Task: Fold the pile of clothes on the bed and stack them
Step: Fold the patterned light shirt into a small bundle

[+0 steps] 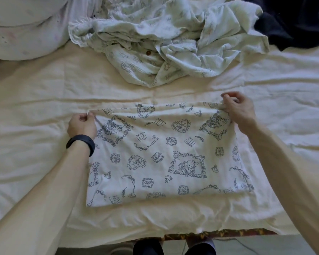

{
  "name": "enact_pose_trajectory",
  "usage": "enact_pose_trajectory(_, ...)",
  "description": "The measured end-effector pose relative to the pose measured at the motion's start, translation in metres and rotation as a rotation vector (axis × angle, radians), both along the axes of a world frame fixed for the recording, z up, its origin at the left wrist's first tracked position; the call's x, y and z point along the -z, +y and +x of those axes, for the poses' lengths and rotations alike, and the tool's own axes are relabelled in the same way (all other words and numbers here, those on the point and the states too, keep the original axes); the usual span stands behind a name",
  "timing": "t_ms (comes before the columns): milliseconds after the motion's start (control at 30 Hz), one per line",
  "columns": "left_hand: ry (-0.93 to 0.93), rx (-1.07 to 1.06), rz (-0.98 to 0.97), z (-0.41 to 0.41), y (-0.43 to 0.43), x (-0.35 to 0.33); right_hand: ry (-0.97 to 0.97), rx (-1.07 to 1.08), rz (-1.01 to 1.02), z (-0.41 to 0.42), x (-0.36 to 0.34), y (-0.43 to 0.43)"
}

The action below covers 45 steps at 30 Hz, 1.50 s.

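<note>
Cream bedsheet [44, 92] fills most of the frame. At centre lies a white printed cloth [164, 157], spread flat. Her left hand [82, 125] pinches its upper-left corner, and the right hand [238, 109] pinches the upper-right corner. At upper centre a rumpled pile of pale clothes [164, 39] sits, with a dark garment [298, 23] at upper right.
</note>
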<state>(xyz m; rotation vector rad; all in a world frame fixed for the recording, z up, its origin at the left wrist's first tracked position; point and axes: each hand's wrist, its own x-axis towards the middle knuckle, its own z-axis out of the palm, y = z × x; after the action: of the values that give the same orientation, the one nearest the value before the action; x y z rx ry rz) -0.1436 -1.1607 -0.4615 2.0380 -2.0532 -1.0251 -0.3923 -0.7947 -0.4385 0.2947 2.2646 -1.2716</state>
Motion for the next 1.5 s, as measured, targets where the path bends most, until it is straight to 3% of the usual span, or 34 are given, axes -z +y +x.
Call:
enact_pose_trajectory(167, 0.019, -0.041, 0.037, 0.003, -0.012, 0.005, 0.158, 0.135, 0.202, -0.014, 0.006, 0.011)
enact_pose_trajectory(267, 0.031, -0.049, 0.026, 0.003, -0.01, 0.009, 0.139, 0.382, 0.067, -0.003, 0.002, 0.018)
enact_pose_trajectory(533, 0.004, -0.008, 0.041, 0.002, -0.011, 0.006, 0.01, 0.011, 0.094, 0.02, 0.002, 0.023)
enact_pose_trajectory(700, 0.026, 0.012, 0.008, -0.001, -0.006, 0.002, 0.137, 0.143, 0.289, 0.003, 0.015, 0.01)
enact_pose_trajectory(767, 0.047, 0.151, -0.201, 0.002, 0.007, 0.0, 0.226, 0.216, 0.355, 0.017, 0.01, 0.005)
enact_pose_trajectory(833, 0.014, 0.43, -0.472, 0.01, 0.042, -0.004, 0.379, 0.11, 0.409, 0.052, 0.001, -0.005)
enact_pose_trajectory(867, 0.005, 0.59, -0.513, 0.016, 0.068, -0.006, 0.461, -0.016, 0.416, 0.077, -0.002, -0.013)
enact_pose_trajectory(967, -0.05, 1.05, -0.288, 0.032, 0.154, -0.007, 0.567, -0.546, 0.447, 0.156, 0.0, -0.038)
enact_pose_trajectory(1033, -0.146, 1.24, -0.236, 0.05, 0.195, 0.0, 0.544, -0.849, 0.539, 0.175, 0.013, -0.046)
enact_pose_trajectory(1167, -0.357, 1.207, -0.158, 0.103, 0.195, 0.015, 0.457, -0.982, 0.738, 0.124, 0.044, -0.032)
enact_pose_trajectory(1267, -0.493, 1.133, -0.139, 0.131, 0.179, 0.014, 0.462, -0.827, 0.761, 0.099, 0.046, -0.016)
enact_pose_trajectory(1333, -0.48, 1.09, -0.147, 0.128, 0.185, 0.004, 0.474, -0.742, 0.72, 0.103, 0.039, -0.002)
enact_pose_trajectory(1433, -0.365, 1.171, -0.166, 0.099, 0.233, -0.012, 0.489, -0.949, 0.685, 0.123, 0.033, 0.038)
enact_pose_trajectory(1500, -0.274, 1.307, -0.127, 0.073, 0.28, -0.018, 0.382, -0.988, 0.714, 0.124, 0.034, 0.072)
